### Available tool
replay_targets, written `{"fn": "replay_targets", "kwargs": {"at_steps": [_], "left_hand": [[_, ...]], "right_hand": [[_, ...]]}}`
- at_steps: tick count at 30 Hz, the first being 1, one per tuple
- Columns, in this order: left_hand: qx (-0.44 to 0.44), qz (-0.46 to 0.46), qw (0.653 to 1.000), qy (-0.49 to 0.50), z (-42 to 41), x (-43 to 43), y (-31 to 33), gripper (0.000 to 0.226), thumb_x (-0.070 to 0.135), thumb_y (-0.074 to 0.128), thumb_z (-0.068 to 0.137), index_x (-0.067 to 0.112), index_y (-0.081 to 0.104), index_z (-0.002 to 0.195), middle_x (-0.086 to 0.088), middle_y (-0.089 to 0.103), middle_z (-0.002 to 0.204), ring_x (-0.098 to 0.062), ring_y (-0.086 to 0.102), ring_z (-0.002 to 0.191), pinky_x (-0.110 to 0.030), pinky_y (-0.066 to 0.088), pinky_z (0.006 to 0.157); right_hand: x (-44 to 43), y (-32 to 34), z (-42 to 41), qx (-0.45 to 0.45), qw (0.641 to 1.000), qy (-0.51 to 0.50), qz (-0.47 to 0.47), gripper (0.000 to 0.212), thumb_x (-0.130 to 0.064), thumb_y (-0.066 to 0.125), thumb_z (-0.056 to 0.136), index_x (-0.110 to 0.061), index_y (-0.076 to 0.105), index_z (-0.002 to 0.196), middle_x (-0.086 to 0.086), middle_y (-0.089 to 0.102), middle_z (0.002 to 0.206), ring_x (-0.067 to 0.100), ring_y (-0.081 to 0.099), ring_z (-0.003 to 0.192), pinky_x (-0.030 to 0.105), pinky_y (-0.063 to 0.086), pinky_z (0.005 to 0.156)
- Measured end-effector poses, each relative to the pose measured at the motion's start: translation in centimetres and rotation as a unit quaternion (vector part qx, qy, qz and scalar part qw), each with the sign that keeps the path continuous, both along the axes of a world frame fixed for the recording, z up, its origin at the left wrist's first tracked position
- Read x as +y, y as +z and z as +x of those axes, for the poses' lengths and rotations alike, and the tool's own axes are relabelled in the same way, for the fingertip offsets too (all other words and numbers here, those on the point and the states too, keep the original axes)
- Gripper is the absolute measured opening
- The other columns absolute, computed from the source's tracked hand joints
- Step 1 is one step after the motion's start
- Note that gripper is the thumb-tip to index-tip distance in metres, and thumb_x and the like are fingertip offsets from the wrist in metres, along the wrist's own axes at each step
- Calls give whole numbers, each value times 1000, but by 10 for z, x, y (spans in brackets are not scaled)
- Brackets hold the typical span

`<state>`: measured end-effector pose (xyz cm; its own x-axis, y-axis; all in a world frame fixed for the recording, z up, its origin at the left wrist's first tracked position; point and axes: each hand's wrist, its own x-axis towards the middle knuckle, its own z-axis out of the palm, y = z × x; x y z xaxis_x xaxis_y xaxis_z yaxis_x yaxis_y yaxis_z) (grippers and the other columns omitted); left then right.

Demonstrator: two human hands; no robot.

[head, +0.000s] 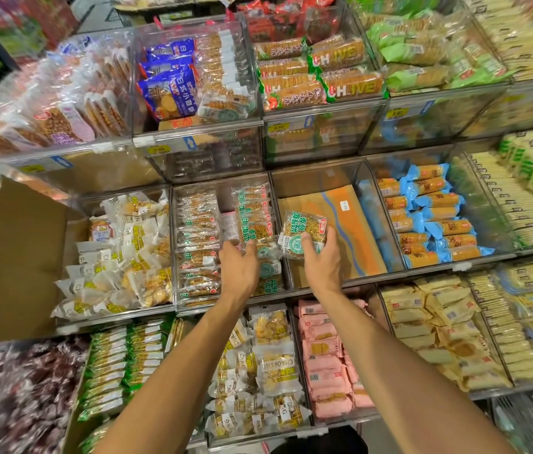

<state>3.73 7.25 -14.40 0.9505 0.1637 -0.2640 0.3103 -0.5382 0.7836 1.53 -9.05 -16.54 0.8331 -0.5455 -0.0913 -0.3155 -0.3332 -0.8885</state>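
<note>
My right hand (320,257) grips a clear snack packet with green print (304,232) and holds it above the divider between two clear bins in the middle shelf row. My left hand (238,267) reaches into the bin (175,244) to the left, which is packed with rows of the same green-print packets (253,217); its fingers rest on the packets with the thumb spread. The bin to the right (324,178) holds only a flat piece of orange cardboard (340,224).
Tiered clear bins of wrapped snacks fill the view: white and yellow packets (121,253) at left, blue-wrapped packs (435,217) at right, pink packs (327,358) below. An open cardboard box flap (19,257) stands at the far left. A wire basket (530,424) sits bottom right.
</note>
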Motion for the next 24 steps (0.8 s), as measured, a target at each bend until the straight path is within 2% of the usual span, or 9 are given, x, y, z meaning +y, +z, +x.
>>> {"fn": "replay_targets", "kwargs": {"at_steps": [2,4,6,8,11,15,19,21,24], "left_hand": [[0,-3,1000,-19,-1,-1,3,59,45,42,110,3,36,150,-7,63,115,-15,63,89,-18,54,75],[2,-15,999,-35,-1,-1,7,56,44,42,111,1,43,148,6,62,87,-4,60,70,-9,48,55],[-3,-7,999,-37,-1,0,5,49,47,42,110,2,55,126,5,59,76,-1,57,58,-20,53,58],[-20,8,999,-45,-8,2,6,49,56,40,107,9,54,100,0,60,79,-8,56,62,-36,58,68],[-49,65,994,-70,-13,7,-11,70,80,24,96,17,54,87,-18,68,94,-30,65,78,-42,58,74],[-32,64,990,-122,-10,9,8,65,63,25,107,14,56,79,-12,63,77,-29,58,70,-39,49,72],[25,30,984,-174,-7,17,13,65,63,24,108,9,59,119,-8,66,113,-26,61,103,-35,44,90],[16,16,986,-164,-10,19,5,69,61,28,109,4,62,127,-12,69,115,-31,63,110,-32,47,93],[-15,14,993,-117,-11,14,0,59,55,32,111,18,63,77,-20,67,83,-47,64,99,-47,53,87]], "right_hand": [[0,-2,1,-3,1000,-4,-2,66,-55,56,101,-20,41,154,8,60,141,31,58,126,43,49,100],[0,-4,2,5,1000,-7,-3,67,-58,56,100,-22,41,154,7,60,141,30,58,125,45,50,100],[0,-5,2,4,1000,-8,-2,70,-64,53,97,-24,41,154,5,61,141,29,58,126,47,50,101],[0,-5,2,-2,1000,-8,-2,71,-66,52,96,-24,42,152,5,62,138,29,60,124,48,51,100],[0,-6,2,1,1000,-11,-5,67,-61,55,99,-23,41,153,6,62,138,29,59,124,46,51,99],[-1,-5,2,1,1000,-10,-8,68,-58,56,100,-22,40,155,6,60,141,29,57,126,44,50,100],[1,-3,1,-13,1000,-8,-1,62,-53,57,102,-21,43,152,5,61,137,29,58,124,39,47,95],[0,-4,1,-13,1000,-8,2,62,-53,57,102,-20,43,152,6,61,138,29,58,124,42,48,98],[0,-4,0,-11,1000,-7,0,62,-55,56,101,-20,44,151,6,62,136,29,59,123,43,50,97]]}}
